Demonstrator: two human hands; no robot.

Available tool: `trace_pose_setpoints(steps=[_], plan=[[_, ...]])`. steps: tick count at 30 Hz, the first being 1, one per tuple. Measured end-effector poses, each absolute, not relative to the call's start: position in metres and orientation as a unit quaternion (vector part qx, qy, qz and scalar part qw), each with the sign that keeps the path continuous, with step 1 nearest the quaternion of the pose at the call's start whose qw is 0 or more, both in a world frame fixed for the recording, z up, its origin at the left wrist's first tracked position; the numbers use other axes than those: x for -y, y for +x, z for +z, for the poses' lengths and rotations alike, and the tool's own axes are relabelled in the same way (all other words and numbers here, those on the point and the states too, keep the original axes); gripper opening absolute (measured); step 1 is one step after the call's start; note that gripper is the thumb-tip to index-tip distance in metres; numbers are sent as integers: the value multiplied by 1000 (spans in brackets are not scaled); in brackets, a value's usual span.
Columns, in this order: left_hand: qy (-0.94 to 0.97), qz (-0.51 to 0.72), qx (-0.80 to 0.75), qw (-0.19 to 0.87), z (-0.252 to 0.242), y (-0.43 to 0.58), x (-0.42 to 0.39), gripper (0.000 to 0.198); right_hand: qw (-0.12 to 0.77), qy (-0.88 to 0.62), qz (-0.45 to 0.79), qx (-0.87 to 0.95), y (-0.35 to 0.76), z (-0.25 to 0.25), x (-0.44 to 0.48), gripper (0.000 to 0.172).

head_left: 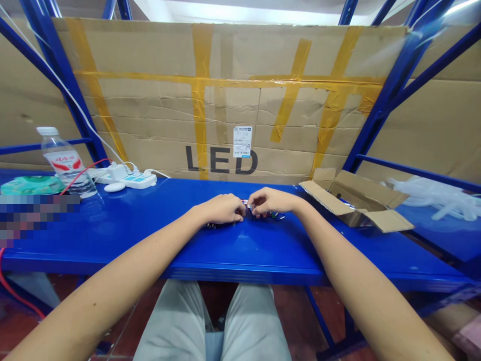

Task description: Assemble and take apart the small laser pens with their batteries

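Observation:
My left hand (221, 209) and my right hand (268, 202) meet above the blue steel tabletop (150, 245), fingers curled. Pinched between their fingertips is a small metal component with a red part (245, 204), mostly hidden by my fingers. Just below my right hand lie thin dark and blue wires (278, 216). Under the heel of my left hand sits a small dark part (210, 226), too small to identify.
An open cardboard box (356, 200) stands to the right. At the back left are a water bottle (65, 163), a white power strip (128, 179) with plugs, a white mouse (114, 187) and a green round object (32, 185). Blue shelf uprights and taped cardboard surround the table.

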State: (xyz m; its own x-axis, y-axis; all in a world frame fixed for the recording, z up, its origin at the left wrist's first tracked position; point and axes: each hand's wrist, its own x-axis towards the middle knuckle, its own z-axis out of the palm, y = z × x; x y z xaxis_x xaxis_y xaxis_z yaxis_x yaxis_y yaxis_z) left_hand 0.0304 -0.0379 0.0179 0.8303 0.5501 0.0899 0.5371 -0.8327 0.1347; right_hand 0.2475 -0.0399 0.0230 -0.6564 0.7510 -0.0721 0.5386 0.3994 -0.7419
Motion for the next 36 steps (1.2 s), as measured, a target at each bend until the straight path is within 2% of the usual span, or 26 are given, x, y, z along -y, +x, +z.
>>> trace_pose_setpoints(steps=[8,11,15,18,25,32,36], plan=[[944,85,-312,64,22,29,38,5,145,-395,390,819,247,24,41,15],[936,129,-323,59,26,23,37,9,148,-403,386,817,246,23,41,18],[934,215,-274,76,26,23,34,13,154,-406,378,818,244,21,40,17],[943,227,-233,71,22,29,34,12,161,-401,376,819,243,20,40,15],[943,207,-251,69,25,24,34,15,172,-403,378,816,245,18,37,19],[951,15,-258,168,33,10,37,21,160,-410,365,821,244,20,39,20],[952,-7,-257,165,31,14,38,10,164,-400,334,838,245,19,37,20]])
